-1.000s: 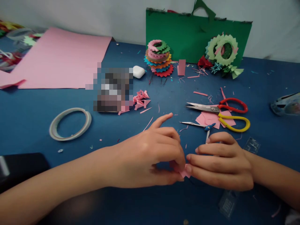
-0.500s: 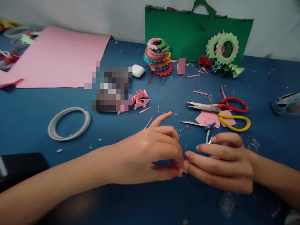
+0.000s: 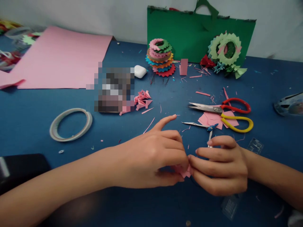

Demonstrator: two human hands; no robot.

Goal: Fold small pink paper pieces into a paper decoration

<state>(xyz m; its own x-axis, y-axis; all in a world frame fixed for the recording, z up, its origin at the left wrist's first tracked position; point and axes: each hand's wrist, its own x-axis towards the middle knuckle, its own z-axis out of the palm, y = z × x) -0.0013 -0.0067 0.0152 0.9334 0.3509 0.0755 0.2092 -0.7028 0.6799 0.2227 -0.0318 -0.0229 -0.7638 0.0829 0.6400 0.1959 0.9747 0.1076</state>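
Both hands meet low in the middle of the head view, around a small folded piece of pink paper (image 3: pixel 185 171). My left hand (image 3: pixel 156 157) is closed on it between thumb and fingers, with the little finger sticking out. From the right, my right hand (image 3: pixel 220 167) pinches the paper's edge with its fingertips. Most of the paper is hidden by the fingers. Just beyond my right hand lie small blue-jointed scissors (image 3: pixel 212 127). Larger scissors with one red and one yellow handle (image 3: pixel 216 109) rest on cut pink paper pieces (image 3: pixel 208 119).
A tape roll (image 3: pixel 53 129) lies left of my hands. Folded pink pieces (image 3: pixel 143 101) sit beside a blurred-out object (image 3: pixel 115 91). Behind stand a stack of toothed paper rings (image 3: pixel 159 58) and a green board (image 3: pixel 184 34). A large pink sheet (image 3: pixel 63 60) covers the back left.
My right hand has shifted slightly left, against the left fingers. More of the pink paper shows between the hands. The view has moved very slightly.
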